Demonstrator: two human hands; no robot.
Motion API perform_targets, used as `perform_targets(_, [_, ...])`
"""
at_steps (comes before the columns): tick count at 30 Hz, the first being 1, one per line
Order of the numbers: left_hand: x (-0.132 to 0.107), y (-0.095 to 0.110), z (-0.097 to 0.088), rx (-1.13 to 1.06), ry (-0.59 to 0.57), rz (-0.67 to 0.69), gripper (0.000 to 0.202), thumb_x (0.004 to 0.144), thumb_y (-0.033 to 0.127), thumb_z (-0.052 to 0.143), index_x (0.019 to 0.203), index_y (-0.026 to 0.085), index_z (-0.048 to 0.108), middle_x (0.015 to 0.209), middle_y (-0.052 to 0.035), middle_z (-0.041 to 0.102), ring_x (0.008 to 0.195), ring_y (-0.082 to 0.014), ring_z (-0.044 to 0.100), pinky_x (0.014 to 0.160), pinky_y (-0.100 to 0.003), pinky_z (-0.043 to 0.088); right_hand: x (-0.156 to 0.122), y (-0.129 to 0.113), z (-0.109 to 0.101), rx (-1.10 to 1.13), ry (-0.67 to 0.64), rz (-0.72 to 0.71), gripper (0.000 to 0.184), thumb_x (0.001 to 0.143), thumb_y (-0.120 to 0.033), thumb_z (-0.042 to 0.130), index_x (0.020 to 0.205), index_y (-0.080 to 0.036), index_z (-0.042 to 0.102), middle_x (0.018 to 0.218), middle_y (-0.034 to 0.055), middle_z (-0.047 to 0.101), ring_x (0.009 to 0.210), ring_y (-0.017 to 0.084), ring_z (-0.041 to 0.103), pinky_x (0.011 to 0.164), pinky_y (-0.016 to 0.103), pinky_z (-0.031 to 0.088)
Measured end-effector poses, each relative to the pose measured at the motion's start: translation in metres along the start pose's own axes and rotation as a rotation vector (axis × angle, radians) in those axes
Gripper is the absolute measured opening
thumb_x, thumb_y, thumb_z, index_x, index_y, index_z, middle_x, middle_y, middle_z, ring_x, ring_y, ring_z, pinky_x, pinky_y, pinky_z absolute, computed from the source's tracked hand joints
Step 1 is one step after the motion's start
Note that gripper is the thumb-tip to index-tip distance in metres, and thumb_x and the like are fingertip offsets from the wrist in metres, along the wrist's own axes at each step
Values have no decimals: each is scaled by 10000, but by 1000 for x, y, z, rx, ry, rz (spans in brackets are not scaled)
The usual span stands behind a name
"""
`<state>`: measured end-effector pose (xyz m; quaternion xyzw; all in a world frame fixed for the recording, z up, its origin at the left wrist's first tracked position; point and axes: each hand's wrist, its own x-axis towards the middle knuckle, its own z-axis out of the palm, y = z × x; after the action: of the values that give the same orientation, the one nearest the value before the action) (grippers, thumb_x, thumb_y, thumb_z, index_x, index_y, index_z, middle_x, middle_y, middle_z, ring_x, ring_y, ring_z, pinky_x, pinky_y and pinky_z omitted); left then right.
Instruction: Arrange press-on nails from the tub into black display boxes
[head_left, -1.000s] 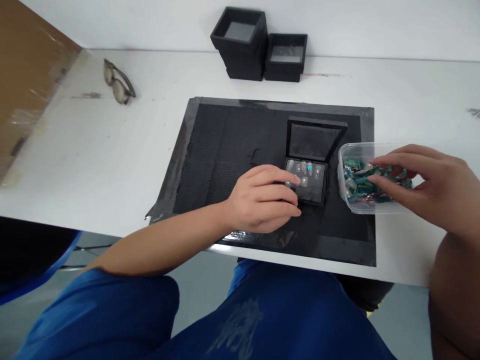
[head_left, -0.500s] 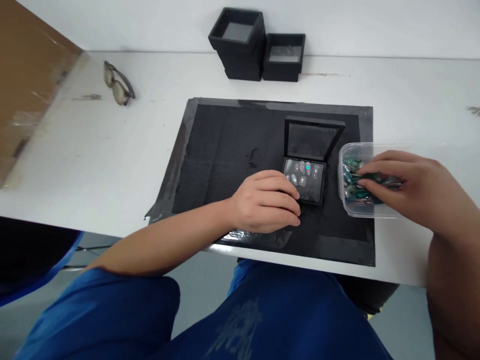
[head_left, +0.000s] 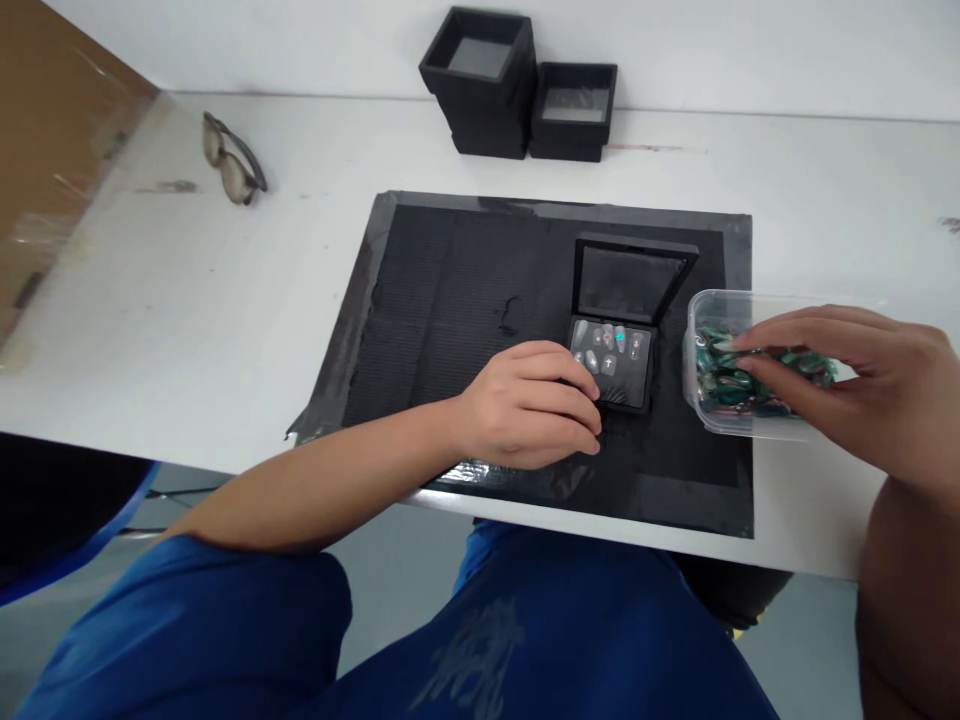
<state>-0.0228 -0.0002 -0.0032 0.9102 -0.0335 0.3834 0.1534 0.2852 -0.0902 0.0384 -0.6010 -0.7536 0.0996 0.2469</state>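
Observation:
A small black hinged case (head_left: 626, 330) stands open on a black mat (head_left: 450, 290), its lid upright and several pale decorated nail tips (head_left: 609, 350) in its base. My left hand (head_left: 529, 405) rests curled against the case's left front corner and steadies it. To the right, a clear plastic tub (head_left: 701, 405) holds many green and dark nail tips (head_left: 720, 375). My right hand (head_left: 855, 385) reaches into that tub with its fingertips among the pieces; whether it grips one I cannot tell.
Two black open boxes (head_left: 484, 85) (head_left: 574, 110) stand at the back by the wall. A pair of glasses (head_left: 232, 160) lies at the back left, beside a brown cardboard sheet (head_left: 52, 130). The white table's front edge (head_left: 225, 460) runs just below the mat.
My right hand has shifted about inside the tub, fingers stirring through the pieces. My left hand has drawn back slightly from over the case's base to its corner.

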Motion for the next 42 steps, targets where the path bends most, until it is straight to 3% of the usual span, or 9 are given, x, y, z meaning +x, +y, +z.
perform_targets(8, [0, -1, 2, -25, -2, -6, 97, 915, 223, 623, 873, 243, 708, 835, 45, 791, 842, -162, 742, 787, -319, 600, -1, 0, -2, 31, 12, -3, 44, 899, -346, 689, 925, -341, 724, 943, -82, 752, 829, 123, 693, 655, 261, 545])
perform_targets(12, [-2, -1, 2, -33, -14, -14, 105, 913, 215, 608, 888, 253, 703, 852, 49, 793, 859, -157, 742, 803, -316, 599, -1, 2, -2, -10, 0, 76, 141, 901, -424, 662, 998, -339, 721, 933, -56, 740, 769, 130, 660, 588, 271, 505])
perform_targets(16, [-3, -1, 2, -50, -25, -30, 100, 886, 191, 618, 894, 253, 697, 856, 48, 793, 867, -160, 737, 805, -315, 593, -3, 9, 0, -27, -127, 225, 384, 891, -566, 621, 1251, -440, 667, 766, -73, 693, 515, 100, 519, 486, 275, 459])
perform_targets(21, [-3, -1, 3, -71, -50, -34, 106, 856, 164, 631, 892, 239, 698, 863, 42, 792, 884, -178, 730, 809, -331, 588, -1, 7, 6, -22, -302, 258, 420, 928, -620, 536, 1323, -504, 623, 503, -90, 489, 417, 102, 402, 409, 247, 358])
perform_targets(28, [-3, -1, 2, -58, -67, -51, 125, 892, 186, 590, 895, 261, 690, 864, 46, 793, 911, -164, 729, 820, -311, 574, 0, 7, 10, 9, -339, 232, 337, 910, -602, 579, 1074, -370, 761, 572, -62, 562, 450, 95, 415, 453, 269, 354])
perform_targets(34, [-2, -2, 2, -72, -58, -42, 119, 863, 167, 613, 893, 246, 696, 863, 37, 793, 898, -179, 727, 799, -325, 584, -2, 10, 9, 4, -383, 220, 239, 889, -506, 615, 1023, -354, 742, 503, -80, 441, 439, 108, 412, 427, 265, 345])
perform_targets(42, [-3, -2, 2, -83, -53, -47, 123, 865, 165, 609, 897, 248, 693, 862, 42, 794, 889, -180, 728, 803, -327, 585, -3, 11, 6, -21, -316, 180, 142, 849, -427, 643, 943, -339, 703, 558, -93, 552, 460, 100, 472, 445, 267, 395])
